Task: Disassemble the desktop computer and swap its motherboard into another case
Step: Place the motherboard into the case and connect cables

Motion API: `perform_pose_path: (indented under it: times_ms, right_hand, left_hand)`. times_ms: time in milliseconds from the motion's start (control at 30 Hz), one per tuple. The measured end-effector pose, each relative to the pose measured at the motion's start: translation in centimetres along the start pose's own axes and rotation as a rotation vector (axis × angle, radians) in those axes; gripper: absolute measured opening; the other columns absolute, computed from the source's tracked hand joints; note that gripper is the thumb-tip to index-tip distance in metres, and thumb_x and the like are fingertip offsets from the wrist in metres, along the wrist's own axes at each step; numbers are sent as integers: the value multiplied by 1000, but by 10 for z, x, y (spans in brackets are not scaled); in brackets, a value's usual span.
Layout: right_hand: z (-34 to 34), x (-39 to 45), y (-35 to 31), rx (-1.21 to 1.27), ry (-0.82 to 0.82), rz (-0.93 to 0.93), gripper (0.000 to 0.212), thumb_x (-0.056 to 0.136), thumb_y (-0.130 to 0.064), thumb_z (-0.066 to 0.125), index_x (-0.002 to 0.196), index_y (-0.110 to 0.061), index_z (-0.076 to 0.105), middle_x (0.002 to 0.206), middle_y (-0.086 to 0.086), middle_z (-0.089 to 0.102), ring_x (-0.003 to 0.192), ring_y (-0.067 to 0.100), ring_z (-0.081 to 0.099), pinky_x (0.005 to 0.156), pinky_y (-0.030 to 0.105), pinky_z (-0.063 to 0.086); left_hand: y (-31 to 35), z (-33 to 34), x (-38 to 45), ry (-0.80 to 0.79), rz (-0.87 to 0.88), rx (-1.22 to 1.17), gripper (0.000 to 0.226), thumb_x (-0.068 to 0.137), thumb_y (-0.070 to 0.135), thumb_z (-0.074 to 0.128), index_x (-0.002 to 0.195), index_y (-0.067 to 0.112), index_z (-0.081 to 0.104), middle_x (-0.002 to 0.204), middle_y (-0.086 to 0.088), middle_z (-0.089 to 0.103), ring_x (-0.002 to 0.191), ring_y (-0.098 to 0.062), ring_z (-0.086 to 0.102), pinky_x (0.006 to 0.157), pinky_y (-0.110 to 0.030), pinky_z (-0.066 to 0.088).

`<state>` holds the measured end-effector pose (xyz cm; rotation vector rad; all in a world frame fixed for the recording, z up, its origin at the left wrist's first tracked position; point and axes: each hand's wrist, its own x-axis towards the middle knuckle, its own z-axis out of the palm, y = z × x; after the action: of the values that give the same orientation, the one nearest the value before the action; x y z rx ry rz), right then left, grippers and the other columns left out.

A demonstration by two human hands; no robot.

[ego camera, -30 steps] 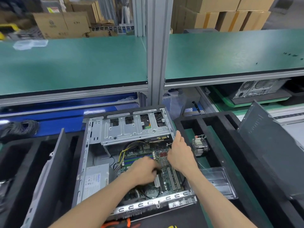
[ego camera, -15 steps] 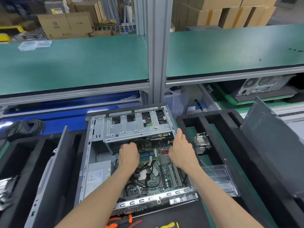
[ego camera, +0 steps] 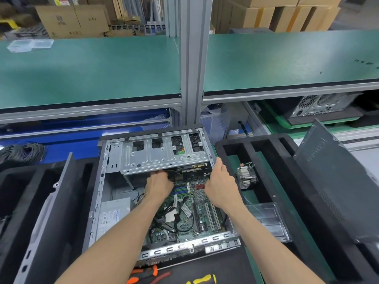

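An open desktop case (ego camera: 98, 201) lies on its side in front of me. Inside it the green motherboard (ego camera: 196, 220) shows, with loose cables across it. A silver drive cage (ego camera: 164, 158) spans the far end and a power supply (ego camera: 111, 218) sits at the near left. My left hand (ego camera: 159, 186) reaches under the cage's near edge, where its fingertips are hidden among black cables. My right hand (ego camera: 220, 186) rests at the case's right wall, thumb pointing up along the rim and fingers down over the board's far right corner.
A finned heatsink (ego camera: 246, 178) lies in the black foam tray (ego camera: 231, 146) to the right, near a clear plastic tray (ego camera: 268, 220). Grey side panels lean at the right (ego camera: 332, 181) and left (ego camera: 51, 212). Orange-handled pliers (ego camera: 143, 273) lie at the front edge. Another computer (ego camera: 320, 104) sits at the back right.
My left hand has moved from the middle of the motherboard up to the drive cage's near edge. My right hand has stayed at the case's right wall.
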<state>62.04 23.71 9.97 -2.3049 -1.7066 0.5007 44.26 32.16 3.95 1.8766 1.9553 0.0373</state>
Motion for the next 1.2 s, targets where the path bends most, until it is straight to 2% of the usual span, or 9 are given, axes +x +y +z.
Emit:
perform_pose_path:
  times_ms: [67, 133, 300, 533, 667, 833, 933, 1067, 1200]
  right_hand:
    - [0, 0, 0, -5, 1, 3, 81, 95, -18, 57, 155, -6, 4, 149, 17, 39, 107, 37, 62, 74, 38, 43]
    - [0, 0, 0, -1, 3, 0, 80, 95, -18, 57, 155, -7, 5, 147, 17, 40, 105, 37, 62, 73, 37, 43]
    - [1, 1, 1, -16, 5, 2, 82, 95, -19, 58, 156, -7, 4, 148, 17, 40, 103, 35, 64, 69, 35, 44]
    - [1, 1, 1, -20, 16, -2, 81, 94, -19, 59, 155, -8, 7, 146, 16, 42, 100, 34, 65, 67, 35, 44]
    - [2, 2, 1, -18, 18, -5, 81, 94, -18, 59, 154, -8, 6, 146, 16, 41, 100, 34, 65, 68, 35, 45]
    - [3, 2, 1, -9, 24, -5, 80, 93, -17, 60, 153, -8, 8, 143, 17, 43, 99, 35, 64, 67, 36, 44]
    - [3, 2, 0, -7, 24, -3, 80, 93, -17, 60, 153, -8, 8, 144, 17, 43, 100, 35, 64, 68, 36, 43]
    - [3, 2, 1, 4, 31, -4, 79, 93, -18, 60, 153, -7, 9, 138, 16, 46, 98, 35, 63, 67, 36, 40]
    - [2, 1, 0, 4, 25, -5, 80, 93, -17, 60, 154, -6, 8, 140, 17, 45, 99, 35, 63, 67, 36, 41]
  left_hand:
    - [-1, -1, 1, -15, 18, 29, 12, 90, 11, 54, 98, 9, 63, 100, -18, 58, 90, -36, 55, 72, -35, 46]
    - [-2, -2, 2, -21, 54, 87, 8, 91, 9, 55, 96, 10, 61, 104, -19, 62, 92, -38, 59, 75, -37, 50]
    - [-7, -1, 4, -13, 173, 283, 26, 90, -5, 49, 108, 10, 63, 109, -17, 65, 100, -38, 63, 74, -39, 47]
    - [-3, -1, -2, 49, 247, 382, 23, 87, -7, 50, 95, 9, 64, 91, -12, 68, 88, -35, 68, 64, -38, 42]
    - [-3, 0, -5, 86, 228, 334, 20, 87, -5, 51, 75, 11, 52, 72, -9, 56, 83, -37, 68, 60, -37, 43]
    - [2, -5, -10, 70, 299, 413, 26, 81, -13, 53, 90, 11, 58, 86, -12, 62, 87, -37, 66, 60, -39, 44]
    - [-2, -7, -13, 65, 262, 301, 23, 86, -11, 55, 82, 11, 47, 74, -7, 44, 89, -38, 64, 62, -39, 44]
    - [-4, -12, -21, 60, 204, 102, 15, 89, -3, 56, 86, 9, 47, 95, -13, 63, 93, -37, 64, 65, -38, 45]
    - [-5, -22, -26, -142, 161, -242, 16, 91, 16, 62, 99, 14, 48, 99, -6, 63, 91, -26, 60, 72, -35, 48]
